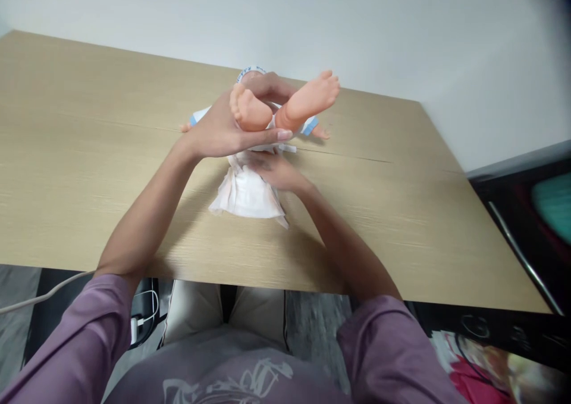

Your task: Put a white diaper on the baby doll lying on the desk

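Observation:
A baby doll (307, 100) lies on its back on the wooden table (89, 154), both legs lifted with the feet pointing up. My left hand (223, 127) grips the doll's ankles and holds the legs raised. A white diaper (243, 193) is spread on the table under the doll's bottom, its near end toward me. My right hand (276, 172) rests on the diaper just below the raised legs, fingers pressed on its upper part; I cannot tell whether it pinches the diaper. The doll wears white clothing with blue cuffs; its head is mostly hidden behind my left hand.
The table backs onto a white wall (401, 29). A dark piece of furniture with a metal bar (521, 255) stands at the right. A white cable (40, 297) and charger hang below the table's near edge at the left.

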Demonstrator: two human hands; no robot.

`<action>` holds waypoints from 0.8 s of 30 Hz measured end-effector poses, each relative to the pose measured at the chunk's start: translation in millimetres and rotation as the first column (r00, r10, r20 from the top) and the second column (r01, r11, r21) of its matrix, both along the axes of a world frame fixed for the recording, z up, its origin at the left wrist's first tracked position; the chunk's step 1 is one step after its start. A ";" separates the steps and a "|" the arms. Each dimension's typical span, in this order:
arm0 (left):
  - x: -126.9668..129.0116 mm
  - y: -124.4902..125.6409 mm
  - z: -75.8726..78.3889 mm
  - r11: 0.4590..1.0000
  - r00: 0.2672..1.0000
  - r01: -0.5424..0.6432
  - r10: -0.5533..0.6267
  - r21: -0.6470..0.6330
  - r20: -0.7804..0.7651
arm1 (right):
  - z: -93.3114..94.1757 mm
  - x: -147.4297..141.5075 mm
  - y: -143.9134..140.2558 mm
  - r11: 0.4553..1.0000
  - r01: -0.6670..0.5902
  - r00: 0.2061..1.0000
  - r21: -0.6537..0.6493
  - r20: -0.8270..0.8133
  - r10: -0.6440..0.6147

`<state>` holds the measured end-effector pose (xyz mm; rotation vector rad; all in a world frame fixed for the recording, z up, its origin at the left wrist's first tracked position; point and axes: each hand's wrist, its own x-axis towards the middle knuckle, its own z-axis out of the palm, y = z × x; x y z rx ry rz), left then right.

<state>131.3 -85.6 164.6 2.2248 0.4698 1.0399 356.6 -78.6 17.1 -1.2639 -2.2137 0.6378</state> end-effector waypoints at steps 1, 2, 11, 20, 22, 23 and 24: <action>0.6 -0.9 -3.4 1.000 1.000 0.008 -0.008 -0.004 0.004 | 4.0 10.0 -15.9 1.000 0.014 1.000 0.004 -0.002 -0.014; 1.2 -2.4 -7.5 1.000 1.000 0.016 -0.016 -0.009 0.006 | 7.8 18.6 -32.3 0.998 0.058 0.998 0.023 -0.014 -0.058; -8.6 -44.3 -47.7 0.997 0.990 0.073 -0.075 -0.020 -0.119 | 39.3 13.0 -108.1 0.941 0.139 0.985 0.309 -0.145 -0.098; -80.9 -38.2 -77.2 0.986 0.922 0.048 0.017 0.158 -0.387 | 27.1 65.4 -101.6 0.928 -0.219 0.976 0.302 0.066 0.209; -94.2 -36.1 -88.3 0.982 0.894 0.087 -0.001 0.170 -0.447 | 14.7 74.8 -100.7 0.927 -0.229 0.971 0.298 0.133 0.197; -98.5 -35.9 -94.4 0.981 0.882 0.090 0.003 0.174 -0.471 | 9.2 77.1 -100.5 0.926 -0.231 0.969 0.297 0.159 0.191; -101.4 -35.8 -100.7 0.980 0.870 0.085 0.014 0.178 -0.493 | 4.8 78.0 -100.6 0.926 -0.235 0.965 0.294 0.182 0.187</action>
